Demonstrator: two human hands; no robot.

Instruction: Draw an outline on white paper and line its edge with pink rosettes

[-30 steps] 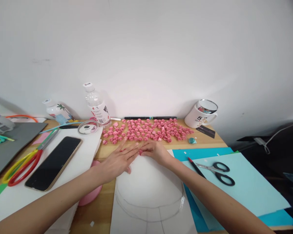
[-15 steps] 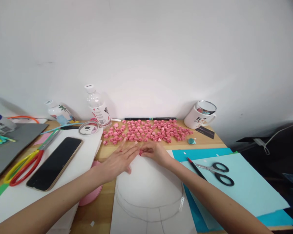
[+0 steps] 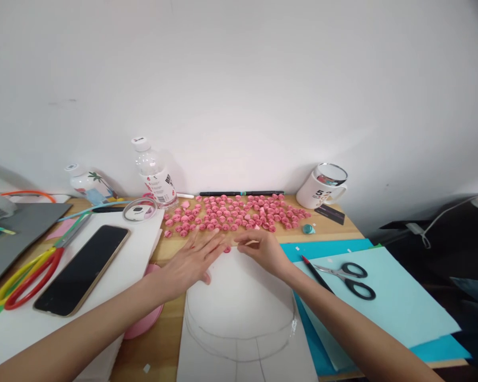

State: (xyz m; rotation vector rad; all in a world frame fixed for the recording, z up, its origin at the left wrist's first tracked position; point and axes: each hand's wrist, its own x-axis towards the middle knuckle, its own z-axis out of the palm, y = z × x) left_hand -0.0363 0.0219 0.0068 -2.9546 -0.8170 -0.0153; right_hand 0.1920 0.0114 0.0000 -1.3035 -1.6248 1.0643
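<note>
My left hand lies flat with fingers spread over the upper left of a white sheet of paper. Pencil curves and lines run across the lower part of that sheet. A single rolled pink paper flower sits at the sheet's top edge, by my left fingertips. Just right of it is my right hand, its thumb and forefinger slightly apart with nothing visible between them. Behind both hands spreads a large group of similar pink paper flowers on the wooden table.
Left are a phone, red-and-yellow-handled scissors, a tape roll and a water bottle. To the right, black-handled scissors and a red-tipped pen lie on light blue paper. A white mug stands behind.
My right hand has let go of the pink paper flower and drawn slightly right. The flower stays at the sheet's top edge. My left hand remains flat. The view has shifted slightly.
</note>
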